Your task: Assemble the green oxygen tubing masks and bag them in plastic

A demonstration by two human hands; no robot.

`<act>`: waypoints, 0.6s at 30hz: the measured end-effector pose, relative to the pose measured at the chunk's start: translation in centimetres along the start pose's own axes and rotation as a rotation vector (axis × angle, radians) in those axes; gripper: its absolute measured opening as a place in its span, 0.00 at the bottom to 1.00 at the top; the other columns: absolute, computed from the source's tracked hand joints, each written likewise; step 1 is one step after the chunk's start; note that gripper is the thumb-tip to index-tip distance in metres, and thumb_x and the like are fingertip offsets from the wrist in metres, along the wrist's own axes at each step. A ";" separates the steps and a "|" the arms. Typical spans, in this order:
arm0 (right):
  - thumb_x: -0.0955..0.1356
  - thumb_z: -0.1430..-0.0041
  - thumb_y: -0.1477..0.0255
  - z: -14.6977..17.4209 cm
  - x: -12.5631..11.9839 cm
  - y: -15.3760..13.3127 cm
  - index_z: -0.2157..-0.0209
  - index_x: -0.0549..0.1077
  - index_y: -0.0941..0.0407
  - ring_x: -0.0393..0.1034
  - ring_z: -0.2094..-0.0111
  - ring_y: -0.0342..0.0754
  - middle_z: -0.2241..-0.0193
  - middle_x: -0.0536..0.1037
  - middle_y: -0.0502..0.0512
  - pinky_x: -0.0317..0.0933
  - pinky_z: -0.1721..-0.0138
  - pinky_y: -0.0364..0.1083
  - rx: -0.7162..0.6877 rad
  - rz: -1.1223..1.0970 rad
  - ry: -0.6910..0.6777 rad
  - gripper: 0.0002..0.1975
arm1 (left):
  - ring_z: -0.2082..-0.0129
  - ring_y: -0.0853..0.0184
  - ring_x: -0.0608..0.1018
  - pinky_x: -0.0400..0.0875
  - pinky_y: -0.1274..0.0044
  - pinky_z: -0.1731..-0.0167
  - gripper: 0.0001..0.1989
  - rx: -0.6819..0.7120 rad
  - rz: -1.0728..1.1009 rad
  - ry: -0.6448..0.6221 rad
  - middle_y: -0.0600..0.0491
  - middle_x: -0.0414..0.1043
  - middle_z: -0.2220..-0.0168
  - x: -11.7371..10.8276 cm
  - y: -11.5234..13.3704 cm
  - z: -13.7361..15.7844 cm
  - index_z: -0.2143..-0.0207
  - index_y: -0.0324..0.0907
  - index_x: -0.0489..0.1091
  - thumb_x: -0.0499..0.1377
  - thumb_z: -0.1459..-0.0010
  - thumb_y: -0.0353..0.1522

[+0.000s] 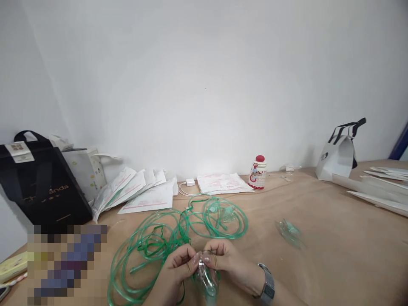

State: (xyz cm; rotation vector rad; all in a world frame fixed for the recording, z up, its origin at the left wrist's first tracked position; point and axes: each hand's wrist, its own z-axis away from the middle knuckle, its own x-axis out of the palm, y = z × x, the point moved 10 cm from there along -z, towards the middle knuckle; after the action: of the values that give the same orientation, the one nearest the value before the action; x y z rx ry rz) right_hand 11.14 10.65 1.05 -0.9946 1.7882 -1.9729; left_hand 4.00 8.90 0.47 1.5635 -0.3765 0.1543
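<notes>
At the front of the table, a clear green-tinted oxygen mask (208,281) is pinched at its upper end between both hands. My left hand (182,264) grips it from the left, thumb and fingers pressed together. From the right, my right hand (221,256) closes on the same end, and its thumb nearly meets the left one. What the fingertips do at the metal nose strip is partly hidden. Coiled green tubing (143,238) with green elastic straps lies left of and behind the hands. A second clear mask (228,213) rests within the farther coil.
Another clear mask piece (290,232) lies to the right. White paper packets (148,195), a flat packet (223,183) and a red-topped bottle (257,173) line the wall. A black bag (47,182) stands left, a white bag (337,157) right, near more packets (382,193).
</notes>
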 end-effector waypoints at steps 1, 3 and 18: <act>0.74 0.62 0.65 -0.1 -0.1 0.1 0.81 0.67 0.61 0.61 0.84 0.36 0.84 0.71 0.47 0.53 0.82 0.37 0.012 0.008 0.002 0.17 | 0.79 0.72 0.61 0.52 0.79 0.76 0.18 -0.008 -0.001 0.002 0.57 0.61 0.83 0.1 -0.2 0.0 0.84 0.39 0.64 0.66 0.63 0.43; 0.75 0.63 0.65 -0.1 -0.3 0.1 0.82 0.66 0.61 0.60 0.85 0.36 0.85 0.71 0.47 0.52 0.83 0.37 0.024 0.020 0.011 0.17 | 0.79 0.71 0.61 0.52 0.79 0.76 0.19 -0.012 0.009 0.019 0.57 0.60 0.83 0.2 -0.4 0.0 0.84 0.39 0.64 0.66 0.64 0.44; 0.74 0.64 0.59 0.2 -0.4 1.2 0.83 0.60 0.58 0.58 0.84 0.36 0.84 0.68 0.47 0.51 0.83 0.37 0.038 0.123 0.029 0.22 | 0.80 0.72 0.58 0.51 0.79 0.77 0.23 0.007 -0.125 0.053 0.59 0.56 0.85 0.2 0.3 0.2 0.87 0.40 0.60 0.64 0.66 0.48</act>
State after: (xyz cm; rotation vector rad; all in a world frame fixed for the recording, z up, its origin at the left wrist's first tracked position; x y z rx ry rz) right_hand 11.24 10.53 -0.16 -0.8270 1.7749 -1.9481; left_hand 4.03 8.73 0.83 1.5822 -0.2361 0.0996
